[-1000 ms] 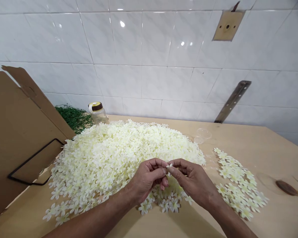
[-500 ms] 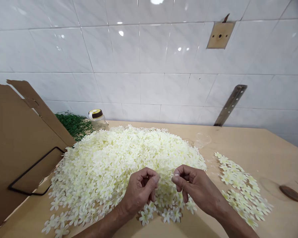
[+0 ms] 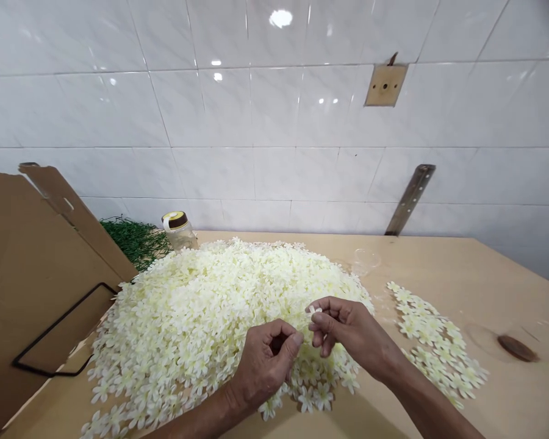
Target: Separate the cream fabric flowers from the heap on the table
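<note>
- The right hand [image 3: 343, 326] pinched a single white flower [image 3: 314, 311] between thumb and forefinger, its other fingers loosely curled; the flower hung over the near right part of the heap [image 3: 210, 305].
- The left hand [image 3: 268, 360] sat lower, just beside it, thumb and forefinger pressed together; nothing showed between them, though I could not tell whether something tiny was hidden there.
- The pinch was at the tips, probably because the flower was so small and thin that a full grip would crush its petals.
- Both hands were close together in front of the body, which likely made fine handling easier to see.
- The heap lay directly ahead, seemingly for short reach; a smaller patch [image 3: 434, 341] of similar flowers lay apart to the right, perhaps to stop the two mixing.
- The petals looked like soft, matt cloth or thin plastic, pale cream with yellowish middles, narrow and star-like.
- The desk [image 3: 439, 262] was smooth and light tan, under glossy, faintly veined tiles [image 3: 274, 122].
- At the left, stiff brown cardboard [image 3: 41, 262] stood behind an angular black loop [image 3: 58, 322]; beyond were tangled green strands [image 3: 135, 241] and a clear, rounded bottle [image 3: 180, 235] with a brown-and-yellow lid.
</note>
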`<state>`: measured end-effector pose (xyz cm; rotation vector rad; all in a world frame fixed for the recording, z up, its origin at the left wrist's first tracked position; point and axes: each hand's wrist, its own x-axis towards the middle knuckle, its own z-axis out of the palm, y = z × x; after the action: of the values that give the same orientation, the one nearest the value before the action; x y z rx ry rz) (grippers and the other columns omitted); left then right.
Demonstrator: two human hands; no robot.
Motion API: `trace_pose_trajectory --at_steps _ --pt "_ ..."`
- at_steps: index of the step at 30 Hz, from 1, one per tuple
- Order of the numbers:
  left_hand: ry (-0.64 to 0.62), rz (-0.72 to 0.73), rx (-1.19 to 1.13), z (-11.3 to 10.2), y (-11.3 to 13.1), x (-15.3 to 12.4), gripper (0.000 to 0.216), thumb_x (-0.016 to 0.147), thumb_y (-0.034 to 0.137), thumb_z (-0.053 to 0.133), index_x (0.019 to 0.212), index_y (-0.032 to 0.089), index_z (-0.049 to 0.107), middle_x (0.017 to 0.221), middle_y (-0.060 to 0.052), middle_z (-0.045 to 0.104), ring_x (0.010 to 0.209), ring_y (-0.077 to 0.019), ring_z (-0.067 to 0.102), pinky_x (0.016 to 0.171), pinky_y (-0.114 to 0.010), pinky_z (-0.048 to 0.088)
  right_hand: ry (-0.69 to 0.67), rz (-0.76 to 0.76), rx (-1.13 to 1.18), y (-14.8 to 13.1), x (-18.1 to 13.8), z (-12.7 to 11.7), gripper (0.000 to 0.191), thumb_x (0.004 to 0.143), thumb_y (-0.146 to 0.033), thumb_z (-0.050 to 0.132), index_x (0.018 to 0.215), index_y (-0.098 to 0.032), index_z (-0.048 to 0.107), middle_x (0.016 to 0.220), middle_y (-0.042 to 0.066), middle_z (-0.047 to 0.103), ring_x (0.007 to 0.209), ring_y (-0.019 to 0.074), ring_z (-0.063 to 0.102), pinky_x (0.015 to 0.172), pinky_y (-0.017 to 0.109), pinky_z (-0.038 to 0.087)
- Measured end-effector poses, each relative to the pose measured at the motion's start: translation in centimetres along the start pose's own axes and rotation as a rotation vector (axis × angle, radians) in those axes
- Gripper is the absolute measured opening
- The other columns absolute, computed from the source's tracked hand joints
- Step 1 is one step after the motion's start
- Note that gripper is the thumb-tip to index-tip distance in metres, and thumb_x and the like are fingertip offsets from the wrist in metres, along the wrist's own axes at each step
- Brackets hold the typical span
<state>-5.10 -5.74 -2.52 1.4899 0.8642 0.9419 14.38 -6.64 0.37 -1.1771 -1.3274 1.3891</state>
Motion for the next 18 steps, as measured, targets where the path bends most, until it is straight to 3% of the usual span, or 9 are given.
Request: trace_pose_trajectory --at_steps 6,12,18 --pt "0.116 0.115 -0.055 0.3 2.8 3.1 0.037 0.090 0.048 0.059 0.073 0.016 0.063 0.050 0.002 0.052 0.042 -0.0088 0.048 0.044 -0.021 0.039 0.011 -0.065 0.111 -2.1 2.0 0.2 0.036 0.079 -0.048 0.077 0.081 -0.015 0.062 0.072 0.004 0.068 0.064 0.0167 0.066 0.057 0.030 0.055" --pt "0.269 0.085 -0.281 1.8 3.1 6.3 0.039 0.090 0.053 0.057 0.077 0.016 0.061 0.051 0.006 0.046 0.037 -0.0054 0.038 0.039 -0.019 0.032 0.045 -0.048 0.237 -1.3 3.3 0.2 0.039 0.078 -0.052 0.076 0.076 -0.017 0.060 0.067 0.000 0.061 0.058 0.0114 0.055 0.048 0.023 0.045" --pt "0.205 0.001 -0.271 2.0 4.4 9.1 0.042 0.085 0.054 0.062 0.069 0.016 0.056 0.049 0.005 0.049 0.035 -0.0053 0.041 0.036 -0.018 0.030 -0.034 -0.087 0.163 -2.7 4.8 -0.5 0.040 0.084 -0.053 0.069 0.074 -0.017 0.059 0.063 0.001 0.060 0.052 0.0106 0.051 0.047 0.023 0.041"
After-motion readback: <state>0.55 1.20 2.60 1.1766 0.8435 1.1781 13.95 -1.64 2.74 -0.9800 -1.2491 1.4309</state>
